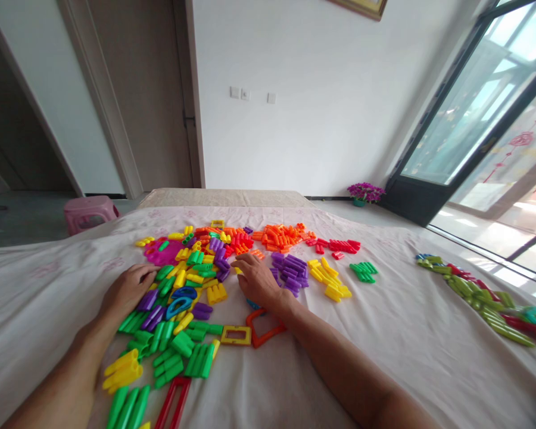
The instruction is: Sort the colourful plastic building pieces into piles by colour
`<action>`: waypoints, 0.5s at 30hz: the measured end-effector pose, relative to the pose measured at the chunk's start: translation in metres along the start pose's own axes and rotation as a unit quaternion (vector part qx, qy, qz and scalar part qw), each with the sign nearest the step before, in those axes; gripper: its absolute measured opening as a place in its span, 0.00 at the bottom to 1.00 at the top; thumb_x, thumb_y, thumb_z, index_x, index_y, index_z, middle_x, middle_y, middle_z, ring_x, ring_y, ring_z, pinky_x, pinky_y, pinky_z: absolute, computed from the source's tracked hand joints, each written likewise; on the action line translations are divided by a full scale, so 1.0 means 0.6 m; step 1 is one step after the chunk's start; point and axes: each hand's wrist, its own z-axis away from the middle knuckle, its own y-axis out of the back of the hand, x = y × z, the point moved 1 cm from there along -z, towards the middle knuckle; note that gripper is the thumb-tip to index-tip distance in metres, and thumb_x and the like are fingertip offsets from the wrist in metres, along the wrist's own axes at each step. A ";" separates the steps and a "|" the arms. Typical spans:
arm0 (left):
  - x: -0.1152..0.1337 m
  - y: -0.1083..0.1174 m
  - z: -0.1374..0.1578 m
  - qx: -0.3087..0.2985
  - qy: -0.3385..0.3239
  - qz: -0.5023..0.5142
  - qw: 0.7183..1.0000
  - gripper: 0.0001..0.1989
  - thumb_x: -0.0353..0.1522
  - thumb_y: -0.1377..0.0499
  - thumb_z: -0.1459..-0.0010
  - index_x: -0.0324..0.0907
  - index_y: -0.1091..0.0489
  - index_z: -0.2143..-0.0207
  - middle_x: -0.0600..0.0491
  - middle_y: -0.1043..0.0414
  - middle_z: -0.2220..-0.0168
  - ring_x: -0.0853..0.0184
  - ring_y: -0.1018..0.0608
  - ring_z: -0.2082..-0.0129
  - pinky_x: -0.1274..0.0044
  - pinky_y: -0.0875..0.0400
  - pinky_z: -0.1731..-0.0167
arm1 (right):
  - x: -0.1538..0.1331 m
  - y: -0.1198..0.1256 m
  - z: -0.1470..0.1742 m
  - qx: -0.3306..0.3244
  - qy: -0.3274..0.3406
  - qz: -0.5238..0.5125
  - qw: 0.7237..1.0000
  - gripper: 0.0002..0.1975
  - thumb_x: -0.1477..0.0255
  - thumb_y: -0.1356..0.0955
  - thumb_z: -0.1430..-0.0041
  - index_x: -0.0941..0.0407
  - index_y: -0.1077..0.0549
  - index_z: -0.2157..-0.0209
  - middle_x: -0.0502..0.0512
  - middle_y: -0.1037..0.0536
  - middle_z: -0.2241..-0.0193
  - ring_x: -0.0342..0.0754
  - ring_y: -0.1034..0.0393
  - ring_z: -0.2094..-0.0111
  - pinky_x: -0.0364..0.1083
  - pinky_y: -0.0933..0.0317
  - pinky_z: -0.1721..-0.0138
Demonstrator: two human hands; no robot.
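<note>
My left hand (127,287) rests at the left edge of a mixed heap of plastic building blocks, its fingers loosely stretched toward the green blocks (164,273); I see nothing held in it. Right of the heap, my right hand (258,279) is bent over the cloth, with a yellow block (238,270) at its thumb and fingertips. Purple blocks (291,273) lie just beyond this hand. Under its wrist are an orange frame piece (255,339) and a partly hidden blue piece (252,304). Blue ring-shaped pieces (178,306) lie within the heap.
Orange blocks (281,237), red blocks (345,246), yellow blocks (328,275) and green blocks (364,272) lie in separate groups. More olive-green pieces (473,295) are at far right. A pale cloth (384,357) covers the table. A pink stool (89,213) stands behind left.
</note>
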 end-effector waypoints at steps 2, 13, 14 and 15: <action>0.001 0.000 0.000 0.004 -0.002 0.000 1.000 0.22 0.43 0.51 0.42 0.42 0.23 0.59 0.46 0.23 0.53 0.58 0.23 0.51 0.69 0.32 0.47 | 0.003 -0.004 0.002 -0.016 -0.018 0.035 0.999 0.22 0.77 0.34 0.42 0.55 0.29 0.45 0.59 0.31 0.43 0.53 0.38 0.42 0.52 0.42 0.41; -0.002 -0.002 0.001 0.009 0.001 0.000 1.000 0.21 0.43 0.50 0.42 0.42 0.22 0.58 0.46 0.23 0.53 0.57 0.23 0.51 0.68 0.31 0.47 | 0.012 -0.003 0.007 -0.051 -0.035 0.069 0.996 0.19 0.80 0.38 0.41 0.55 0.27 0.50 0.59 0.30 0.48 0.48 0.32 0.49 0.44 0.37 0.49; -0.002 -0.001 0.002 0.009 0.001 0.001 1.000 0.21 0.43 0.50 0.42 0.42 0.22 0.58 0.45 0.23 0.53 0.57 0.23 0.51 0.68 0.31 0.47 | 0.012 -0.002 0.007 -0.053 -0.038 0.073 0.995 0.18 0.80 0.38 0.41 0.55 0.27 0.51 0.59 0.30 0.48 0.48 0.32 0.50 0.44 0.37 0.50; -0.001 -0.001 0.002 0.009 0.002 0.001 1.000 0.21 0.43 0.50 0.42 0.42 0.22 0.58 0.45 0.23 0.53 0.56 0.23 0.51 0.67 0.31 0.47 | 0.012 -0.002 0.007 -0.055 -0.043 0.079 0.994 0.18 0.79 0.37 0.41 0.55 0.27 0.51 0.59 0.30 0.49 0.48 0.31 0.51 0.44 0.36 0.51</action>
